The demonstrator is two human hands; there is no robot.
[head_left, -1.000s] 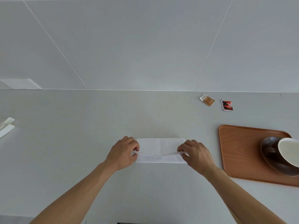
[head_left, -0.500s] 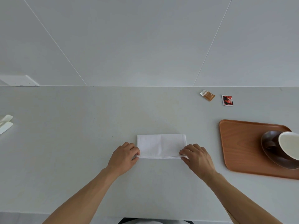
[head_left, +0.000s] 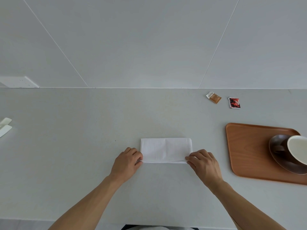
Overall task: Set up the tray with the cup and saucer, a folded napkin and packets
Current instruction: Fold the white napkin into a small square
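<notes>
A white napkin [head_left: 166, 149] lies folded into a flat rectangle on the grey counter in front of me. My left hand [head_left: 127, 161] pinches its near left corner and my right hand [head_left: 203, 163] pinches its near right corner. To the right sits a wooden tray [head_left: 245, 150] carrying a dark saucer [head_left: 275, 151] with a cup [head_left: 297, 148], white inside, cut off by the frame edge. Two packets lie near the wall: an orange-brown one [head_left: 214, 97] and a red one [head_left: 234, 102].
The counter [head_left: 74, 130] meets a white panelled wall at the back. A white wall socket plate [head_left: 18, 82] sits at the far left. White objects [head_left: 5, 126] lie at the counter's left edge.
The near edge of the napkin, held lifted a second ago, has been pulled back toward me and laid flat, leaving the napkin folded. Both hands stay on its near corners.
</notes>
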